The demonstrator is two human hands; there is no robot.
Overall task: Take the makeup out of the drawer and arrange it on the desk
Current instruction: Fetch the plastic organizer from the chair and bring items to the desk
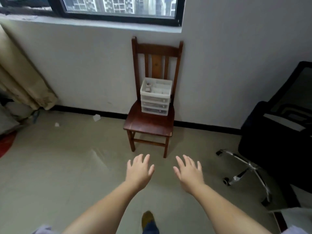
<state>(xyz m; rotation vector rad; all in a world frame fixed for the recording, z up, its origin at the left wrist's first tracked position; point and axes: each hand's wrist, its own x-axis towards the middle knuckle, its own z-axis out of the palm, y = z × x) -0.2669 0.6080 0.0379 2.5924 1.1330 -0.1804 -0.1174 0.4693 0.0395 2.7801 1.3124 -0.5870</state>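
Observation:
A small white plastic drawer unit [155, 98] with three shut drawers and an open top tray stands on the seat of a dark wooden chair [148, 124] against the wall. A few small items lie in the top tray; what the drawers hold is too blurred to tell. My left hand [139, 171] and my right hand [190, 173] are stretched out side by side, palms down, fingers spread, holding nothing. Both hover over the floor in front of the chair, well short of the drawer unit.
A black office chair [276, 135] with a chrome wheeled base [244, 173] stands at the right. A beige curtain [22, 76] hangs at the left below a window. Scraps of paper [96, 117] lie on the floor by the wall. My shoe [147, 218] shows at the bottom.

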